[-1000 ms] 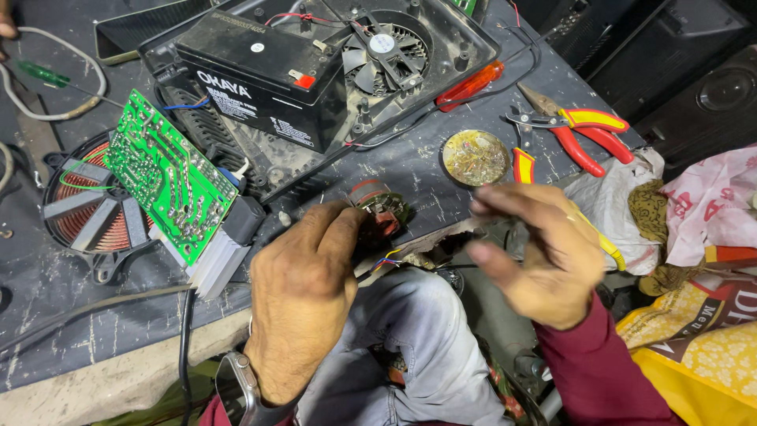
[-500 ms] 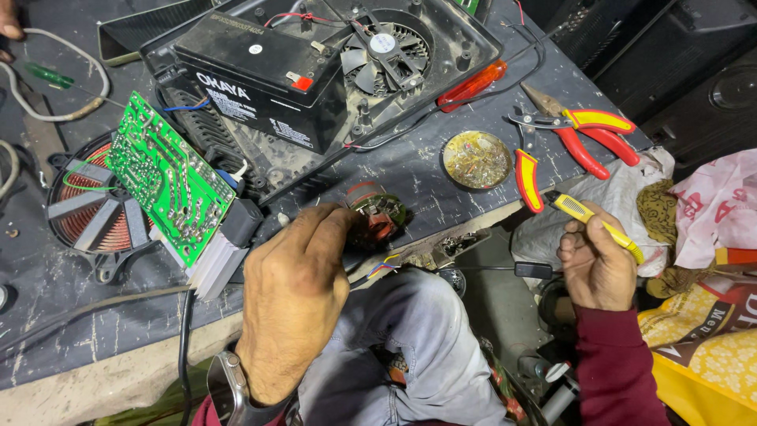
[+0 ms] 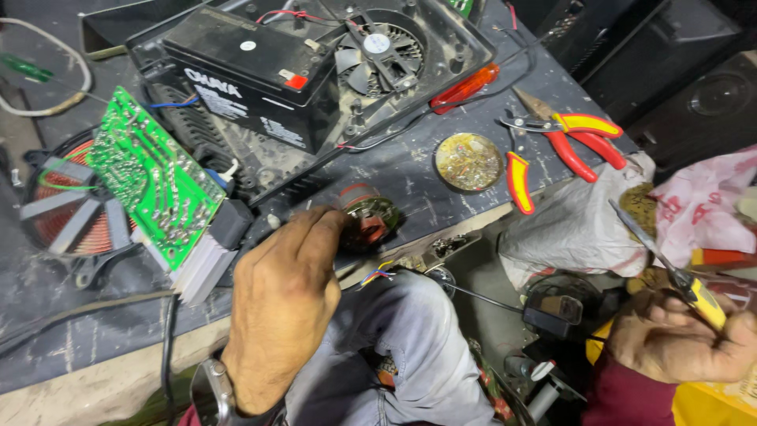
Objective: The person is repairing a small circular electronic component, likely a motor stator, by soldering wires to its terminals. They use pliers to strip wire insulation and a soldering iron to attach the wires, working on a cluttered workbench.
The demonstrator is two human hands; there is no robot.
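My left hand (image 3: 284, 296) rests at the bench's front edge, its fingers closed on a small round wound component with red tape (image 3: 367, 217). Coloured wires (image 3: 378, 274) hang from under it. My right hand (image 3: 682, 339) is low at the right, off the bench, gripping a yellow-handled soldering iron (image 3: 670, 272) whose thin tip points up towards a white bag. A green circuit board (image 3: 154, 177) with a finned heatsink lies tilted just left of my left hand.
A black battery (image 3: 252, 75) and a fan (image 3: 378, 51) sit in an opened black casing at the back. A round tin (image 3: 469, 162), red-and-yellow pliers (image 3: 564, 134), a red screwdriver (image 3: 465, 85) and a copper coil (image 3: 67, 213) lie on the dark bench (image 3: 410, 170). White bag (image 3: 576, 229) at right.
My right hand has drawn back from the bench to the lower right and now holds the soldering iron. The left hand has stayed on the wound component.
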